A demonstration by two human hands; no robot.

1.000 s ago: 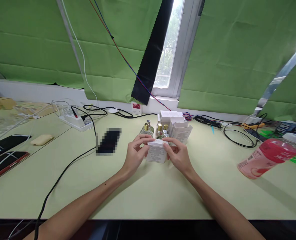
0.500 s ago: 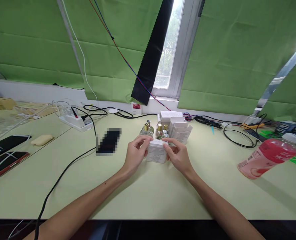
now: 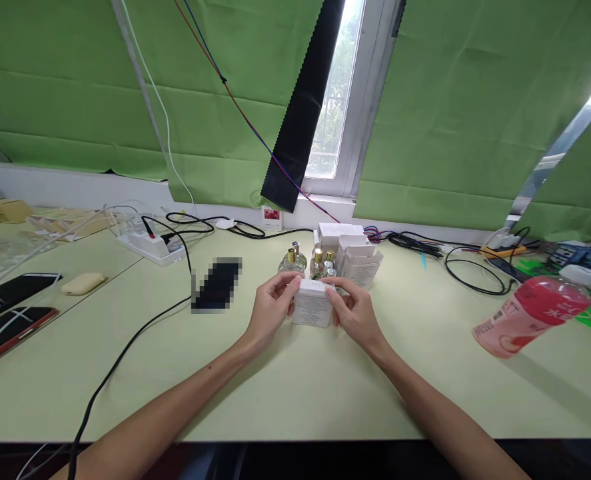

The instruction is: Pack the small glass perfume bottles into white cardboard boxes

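Observation:
A small white box (image 3: 312,308) with fine printed text on its near face stands upright on the table between my hands. My left hand (image 3: 271,305) grips its left upper corner, thumb on the top edge. On the other side, my right hand (image 3: 359,312) grips the right upper corner, its thumb against the near face. Just behind the box are several glass perfume bottles (image 3: 298,259) with gold and silver spray tops, partly hidden by the box and my fingers. White cartons (image 3: 359,267), one with its flap open, sit behind my right hand.
A pink drink bottle (image 3: 530,317) stands at the right. A dark pixelated object (image 3: 218,285) lies left of my hands, beside a black cable (image 3: 125,357). Phones (image 3: 12,333), a cream case (image 3: 84,283) and a power strip (image 3: 152,247) are farther left. Coiled cables (image 3: 415,243) run along the wall.
The box's top looks flatter under my fingers than half a second ago. Both hands keep nearly the same place, and the view has shifted slightly.

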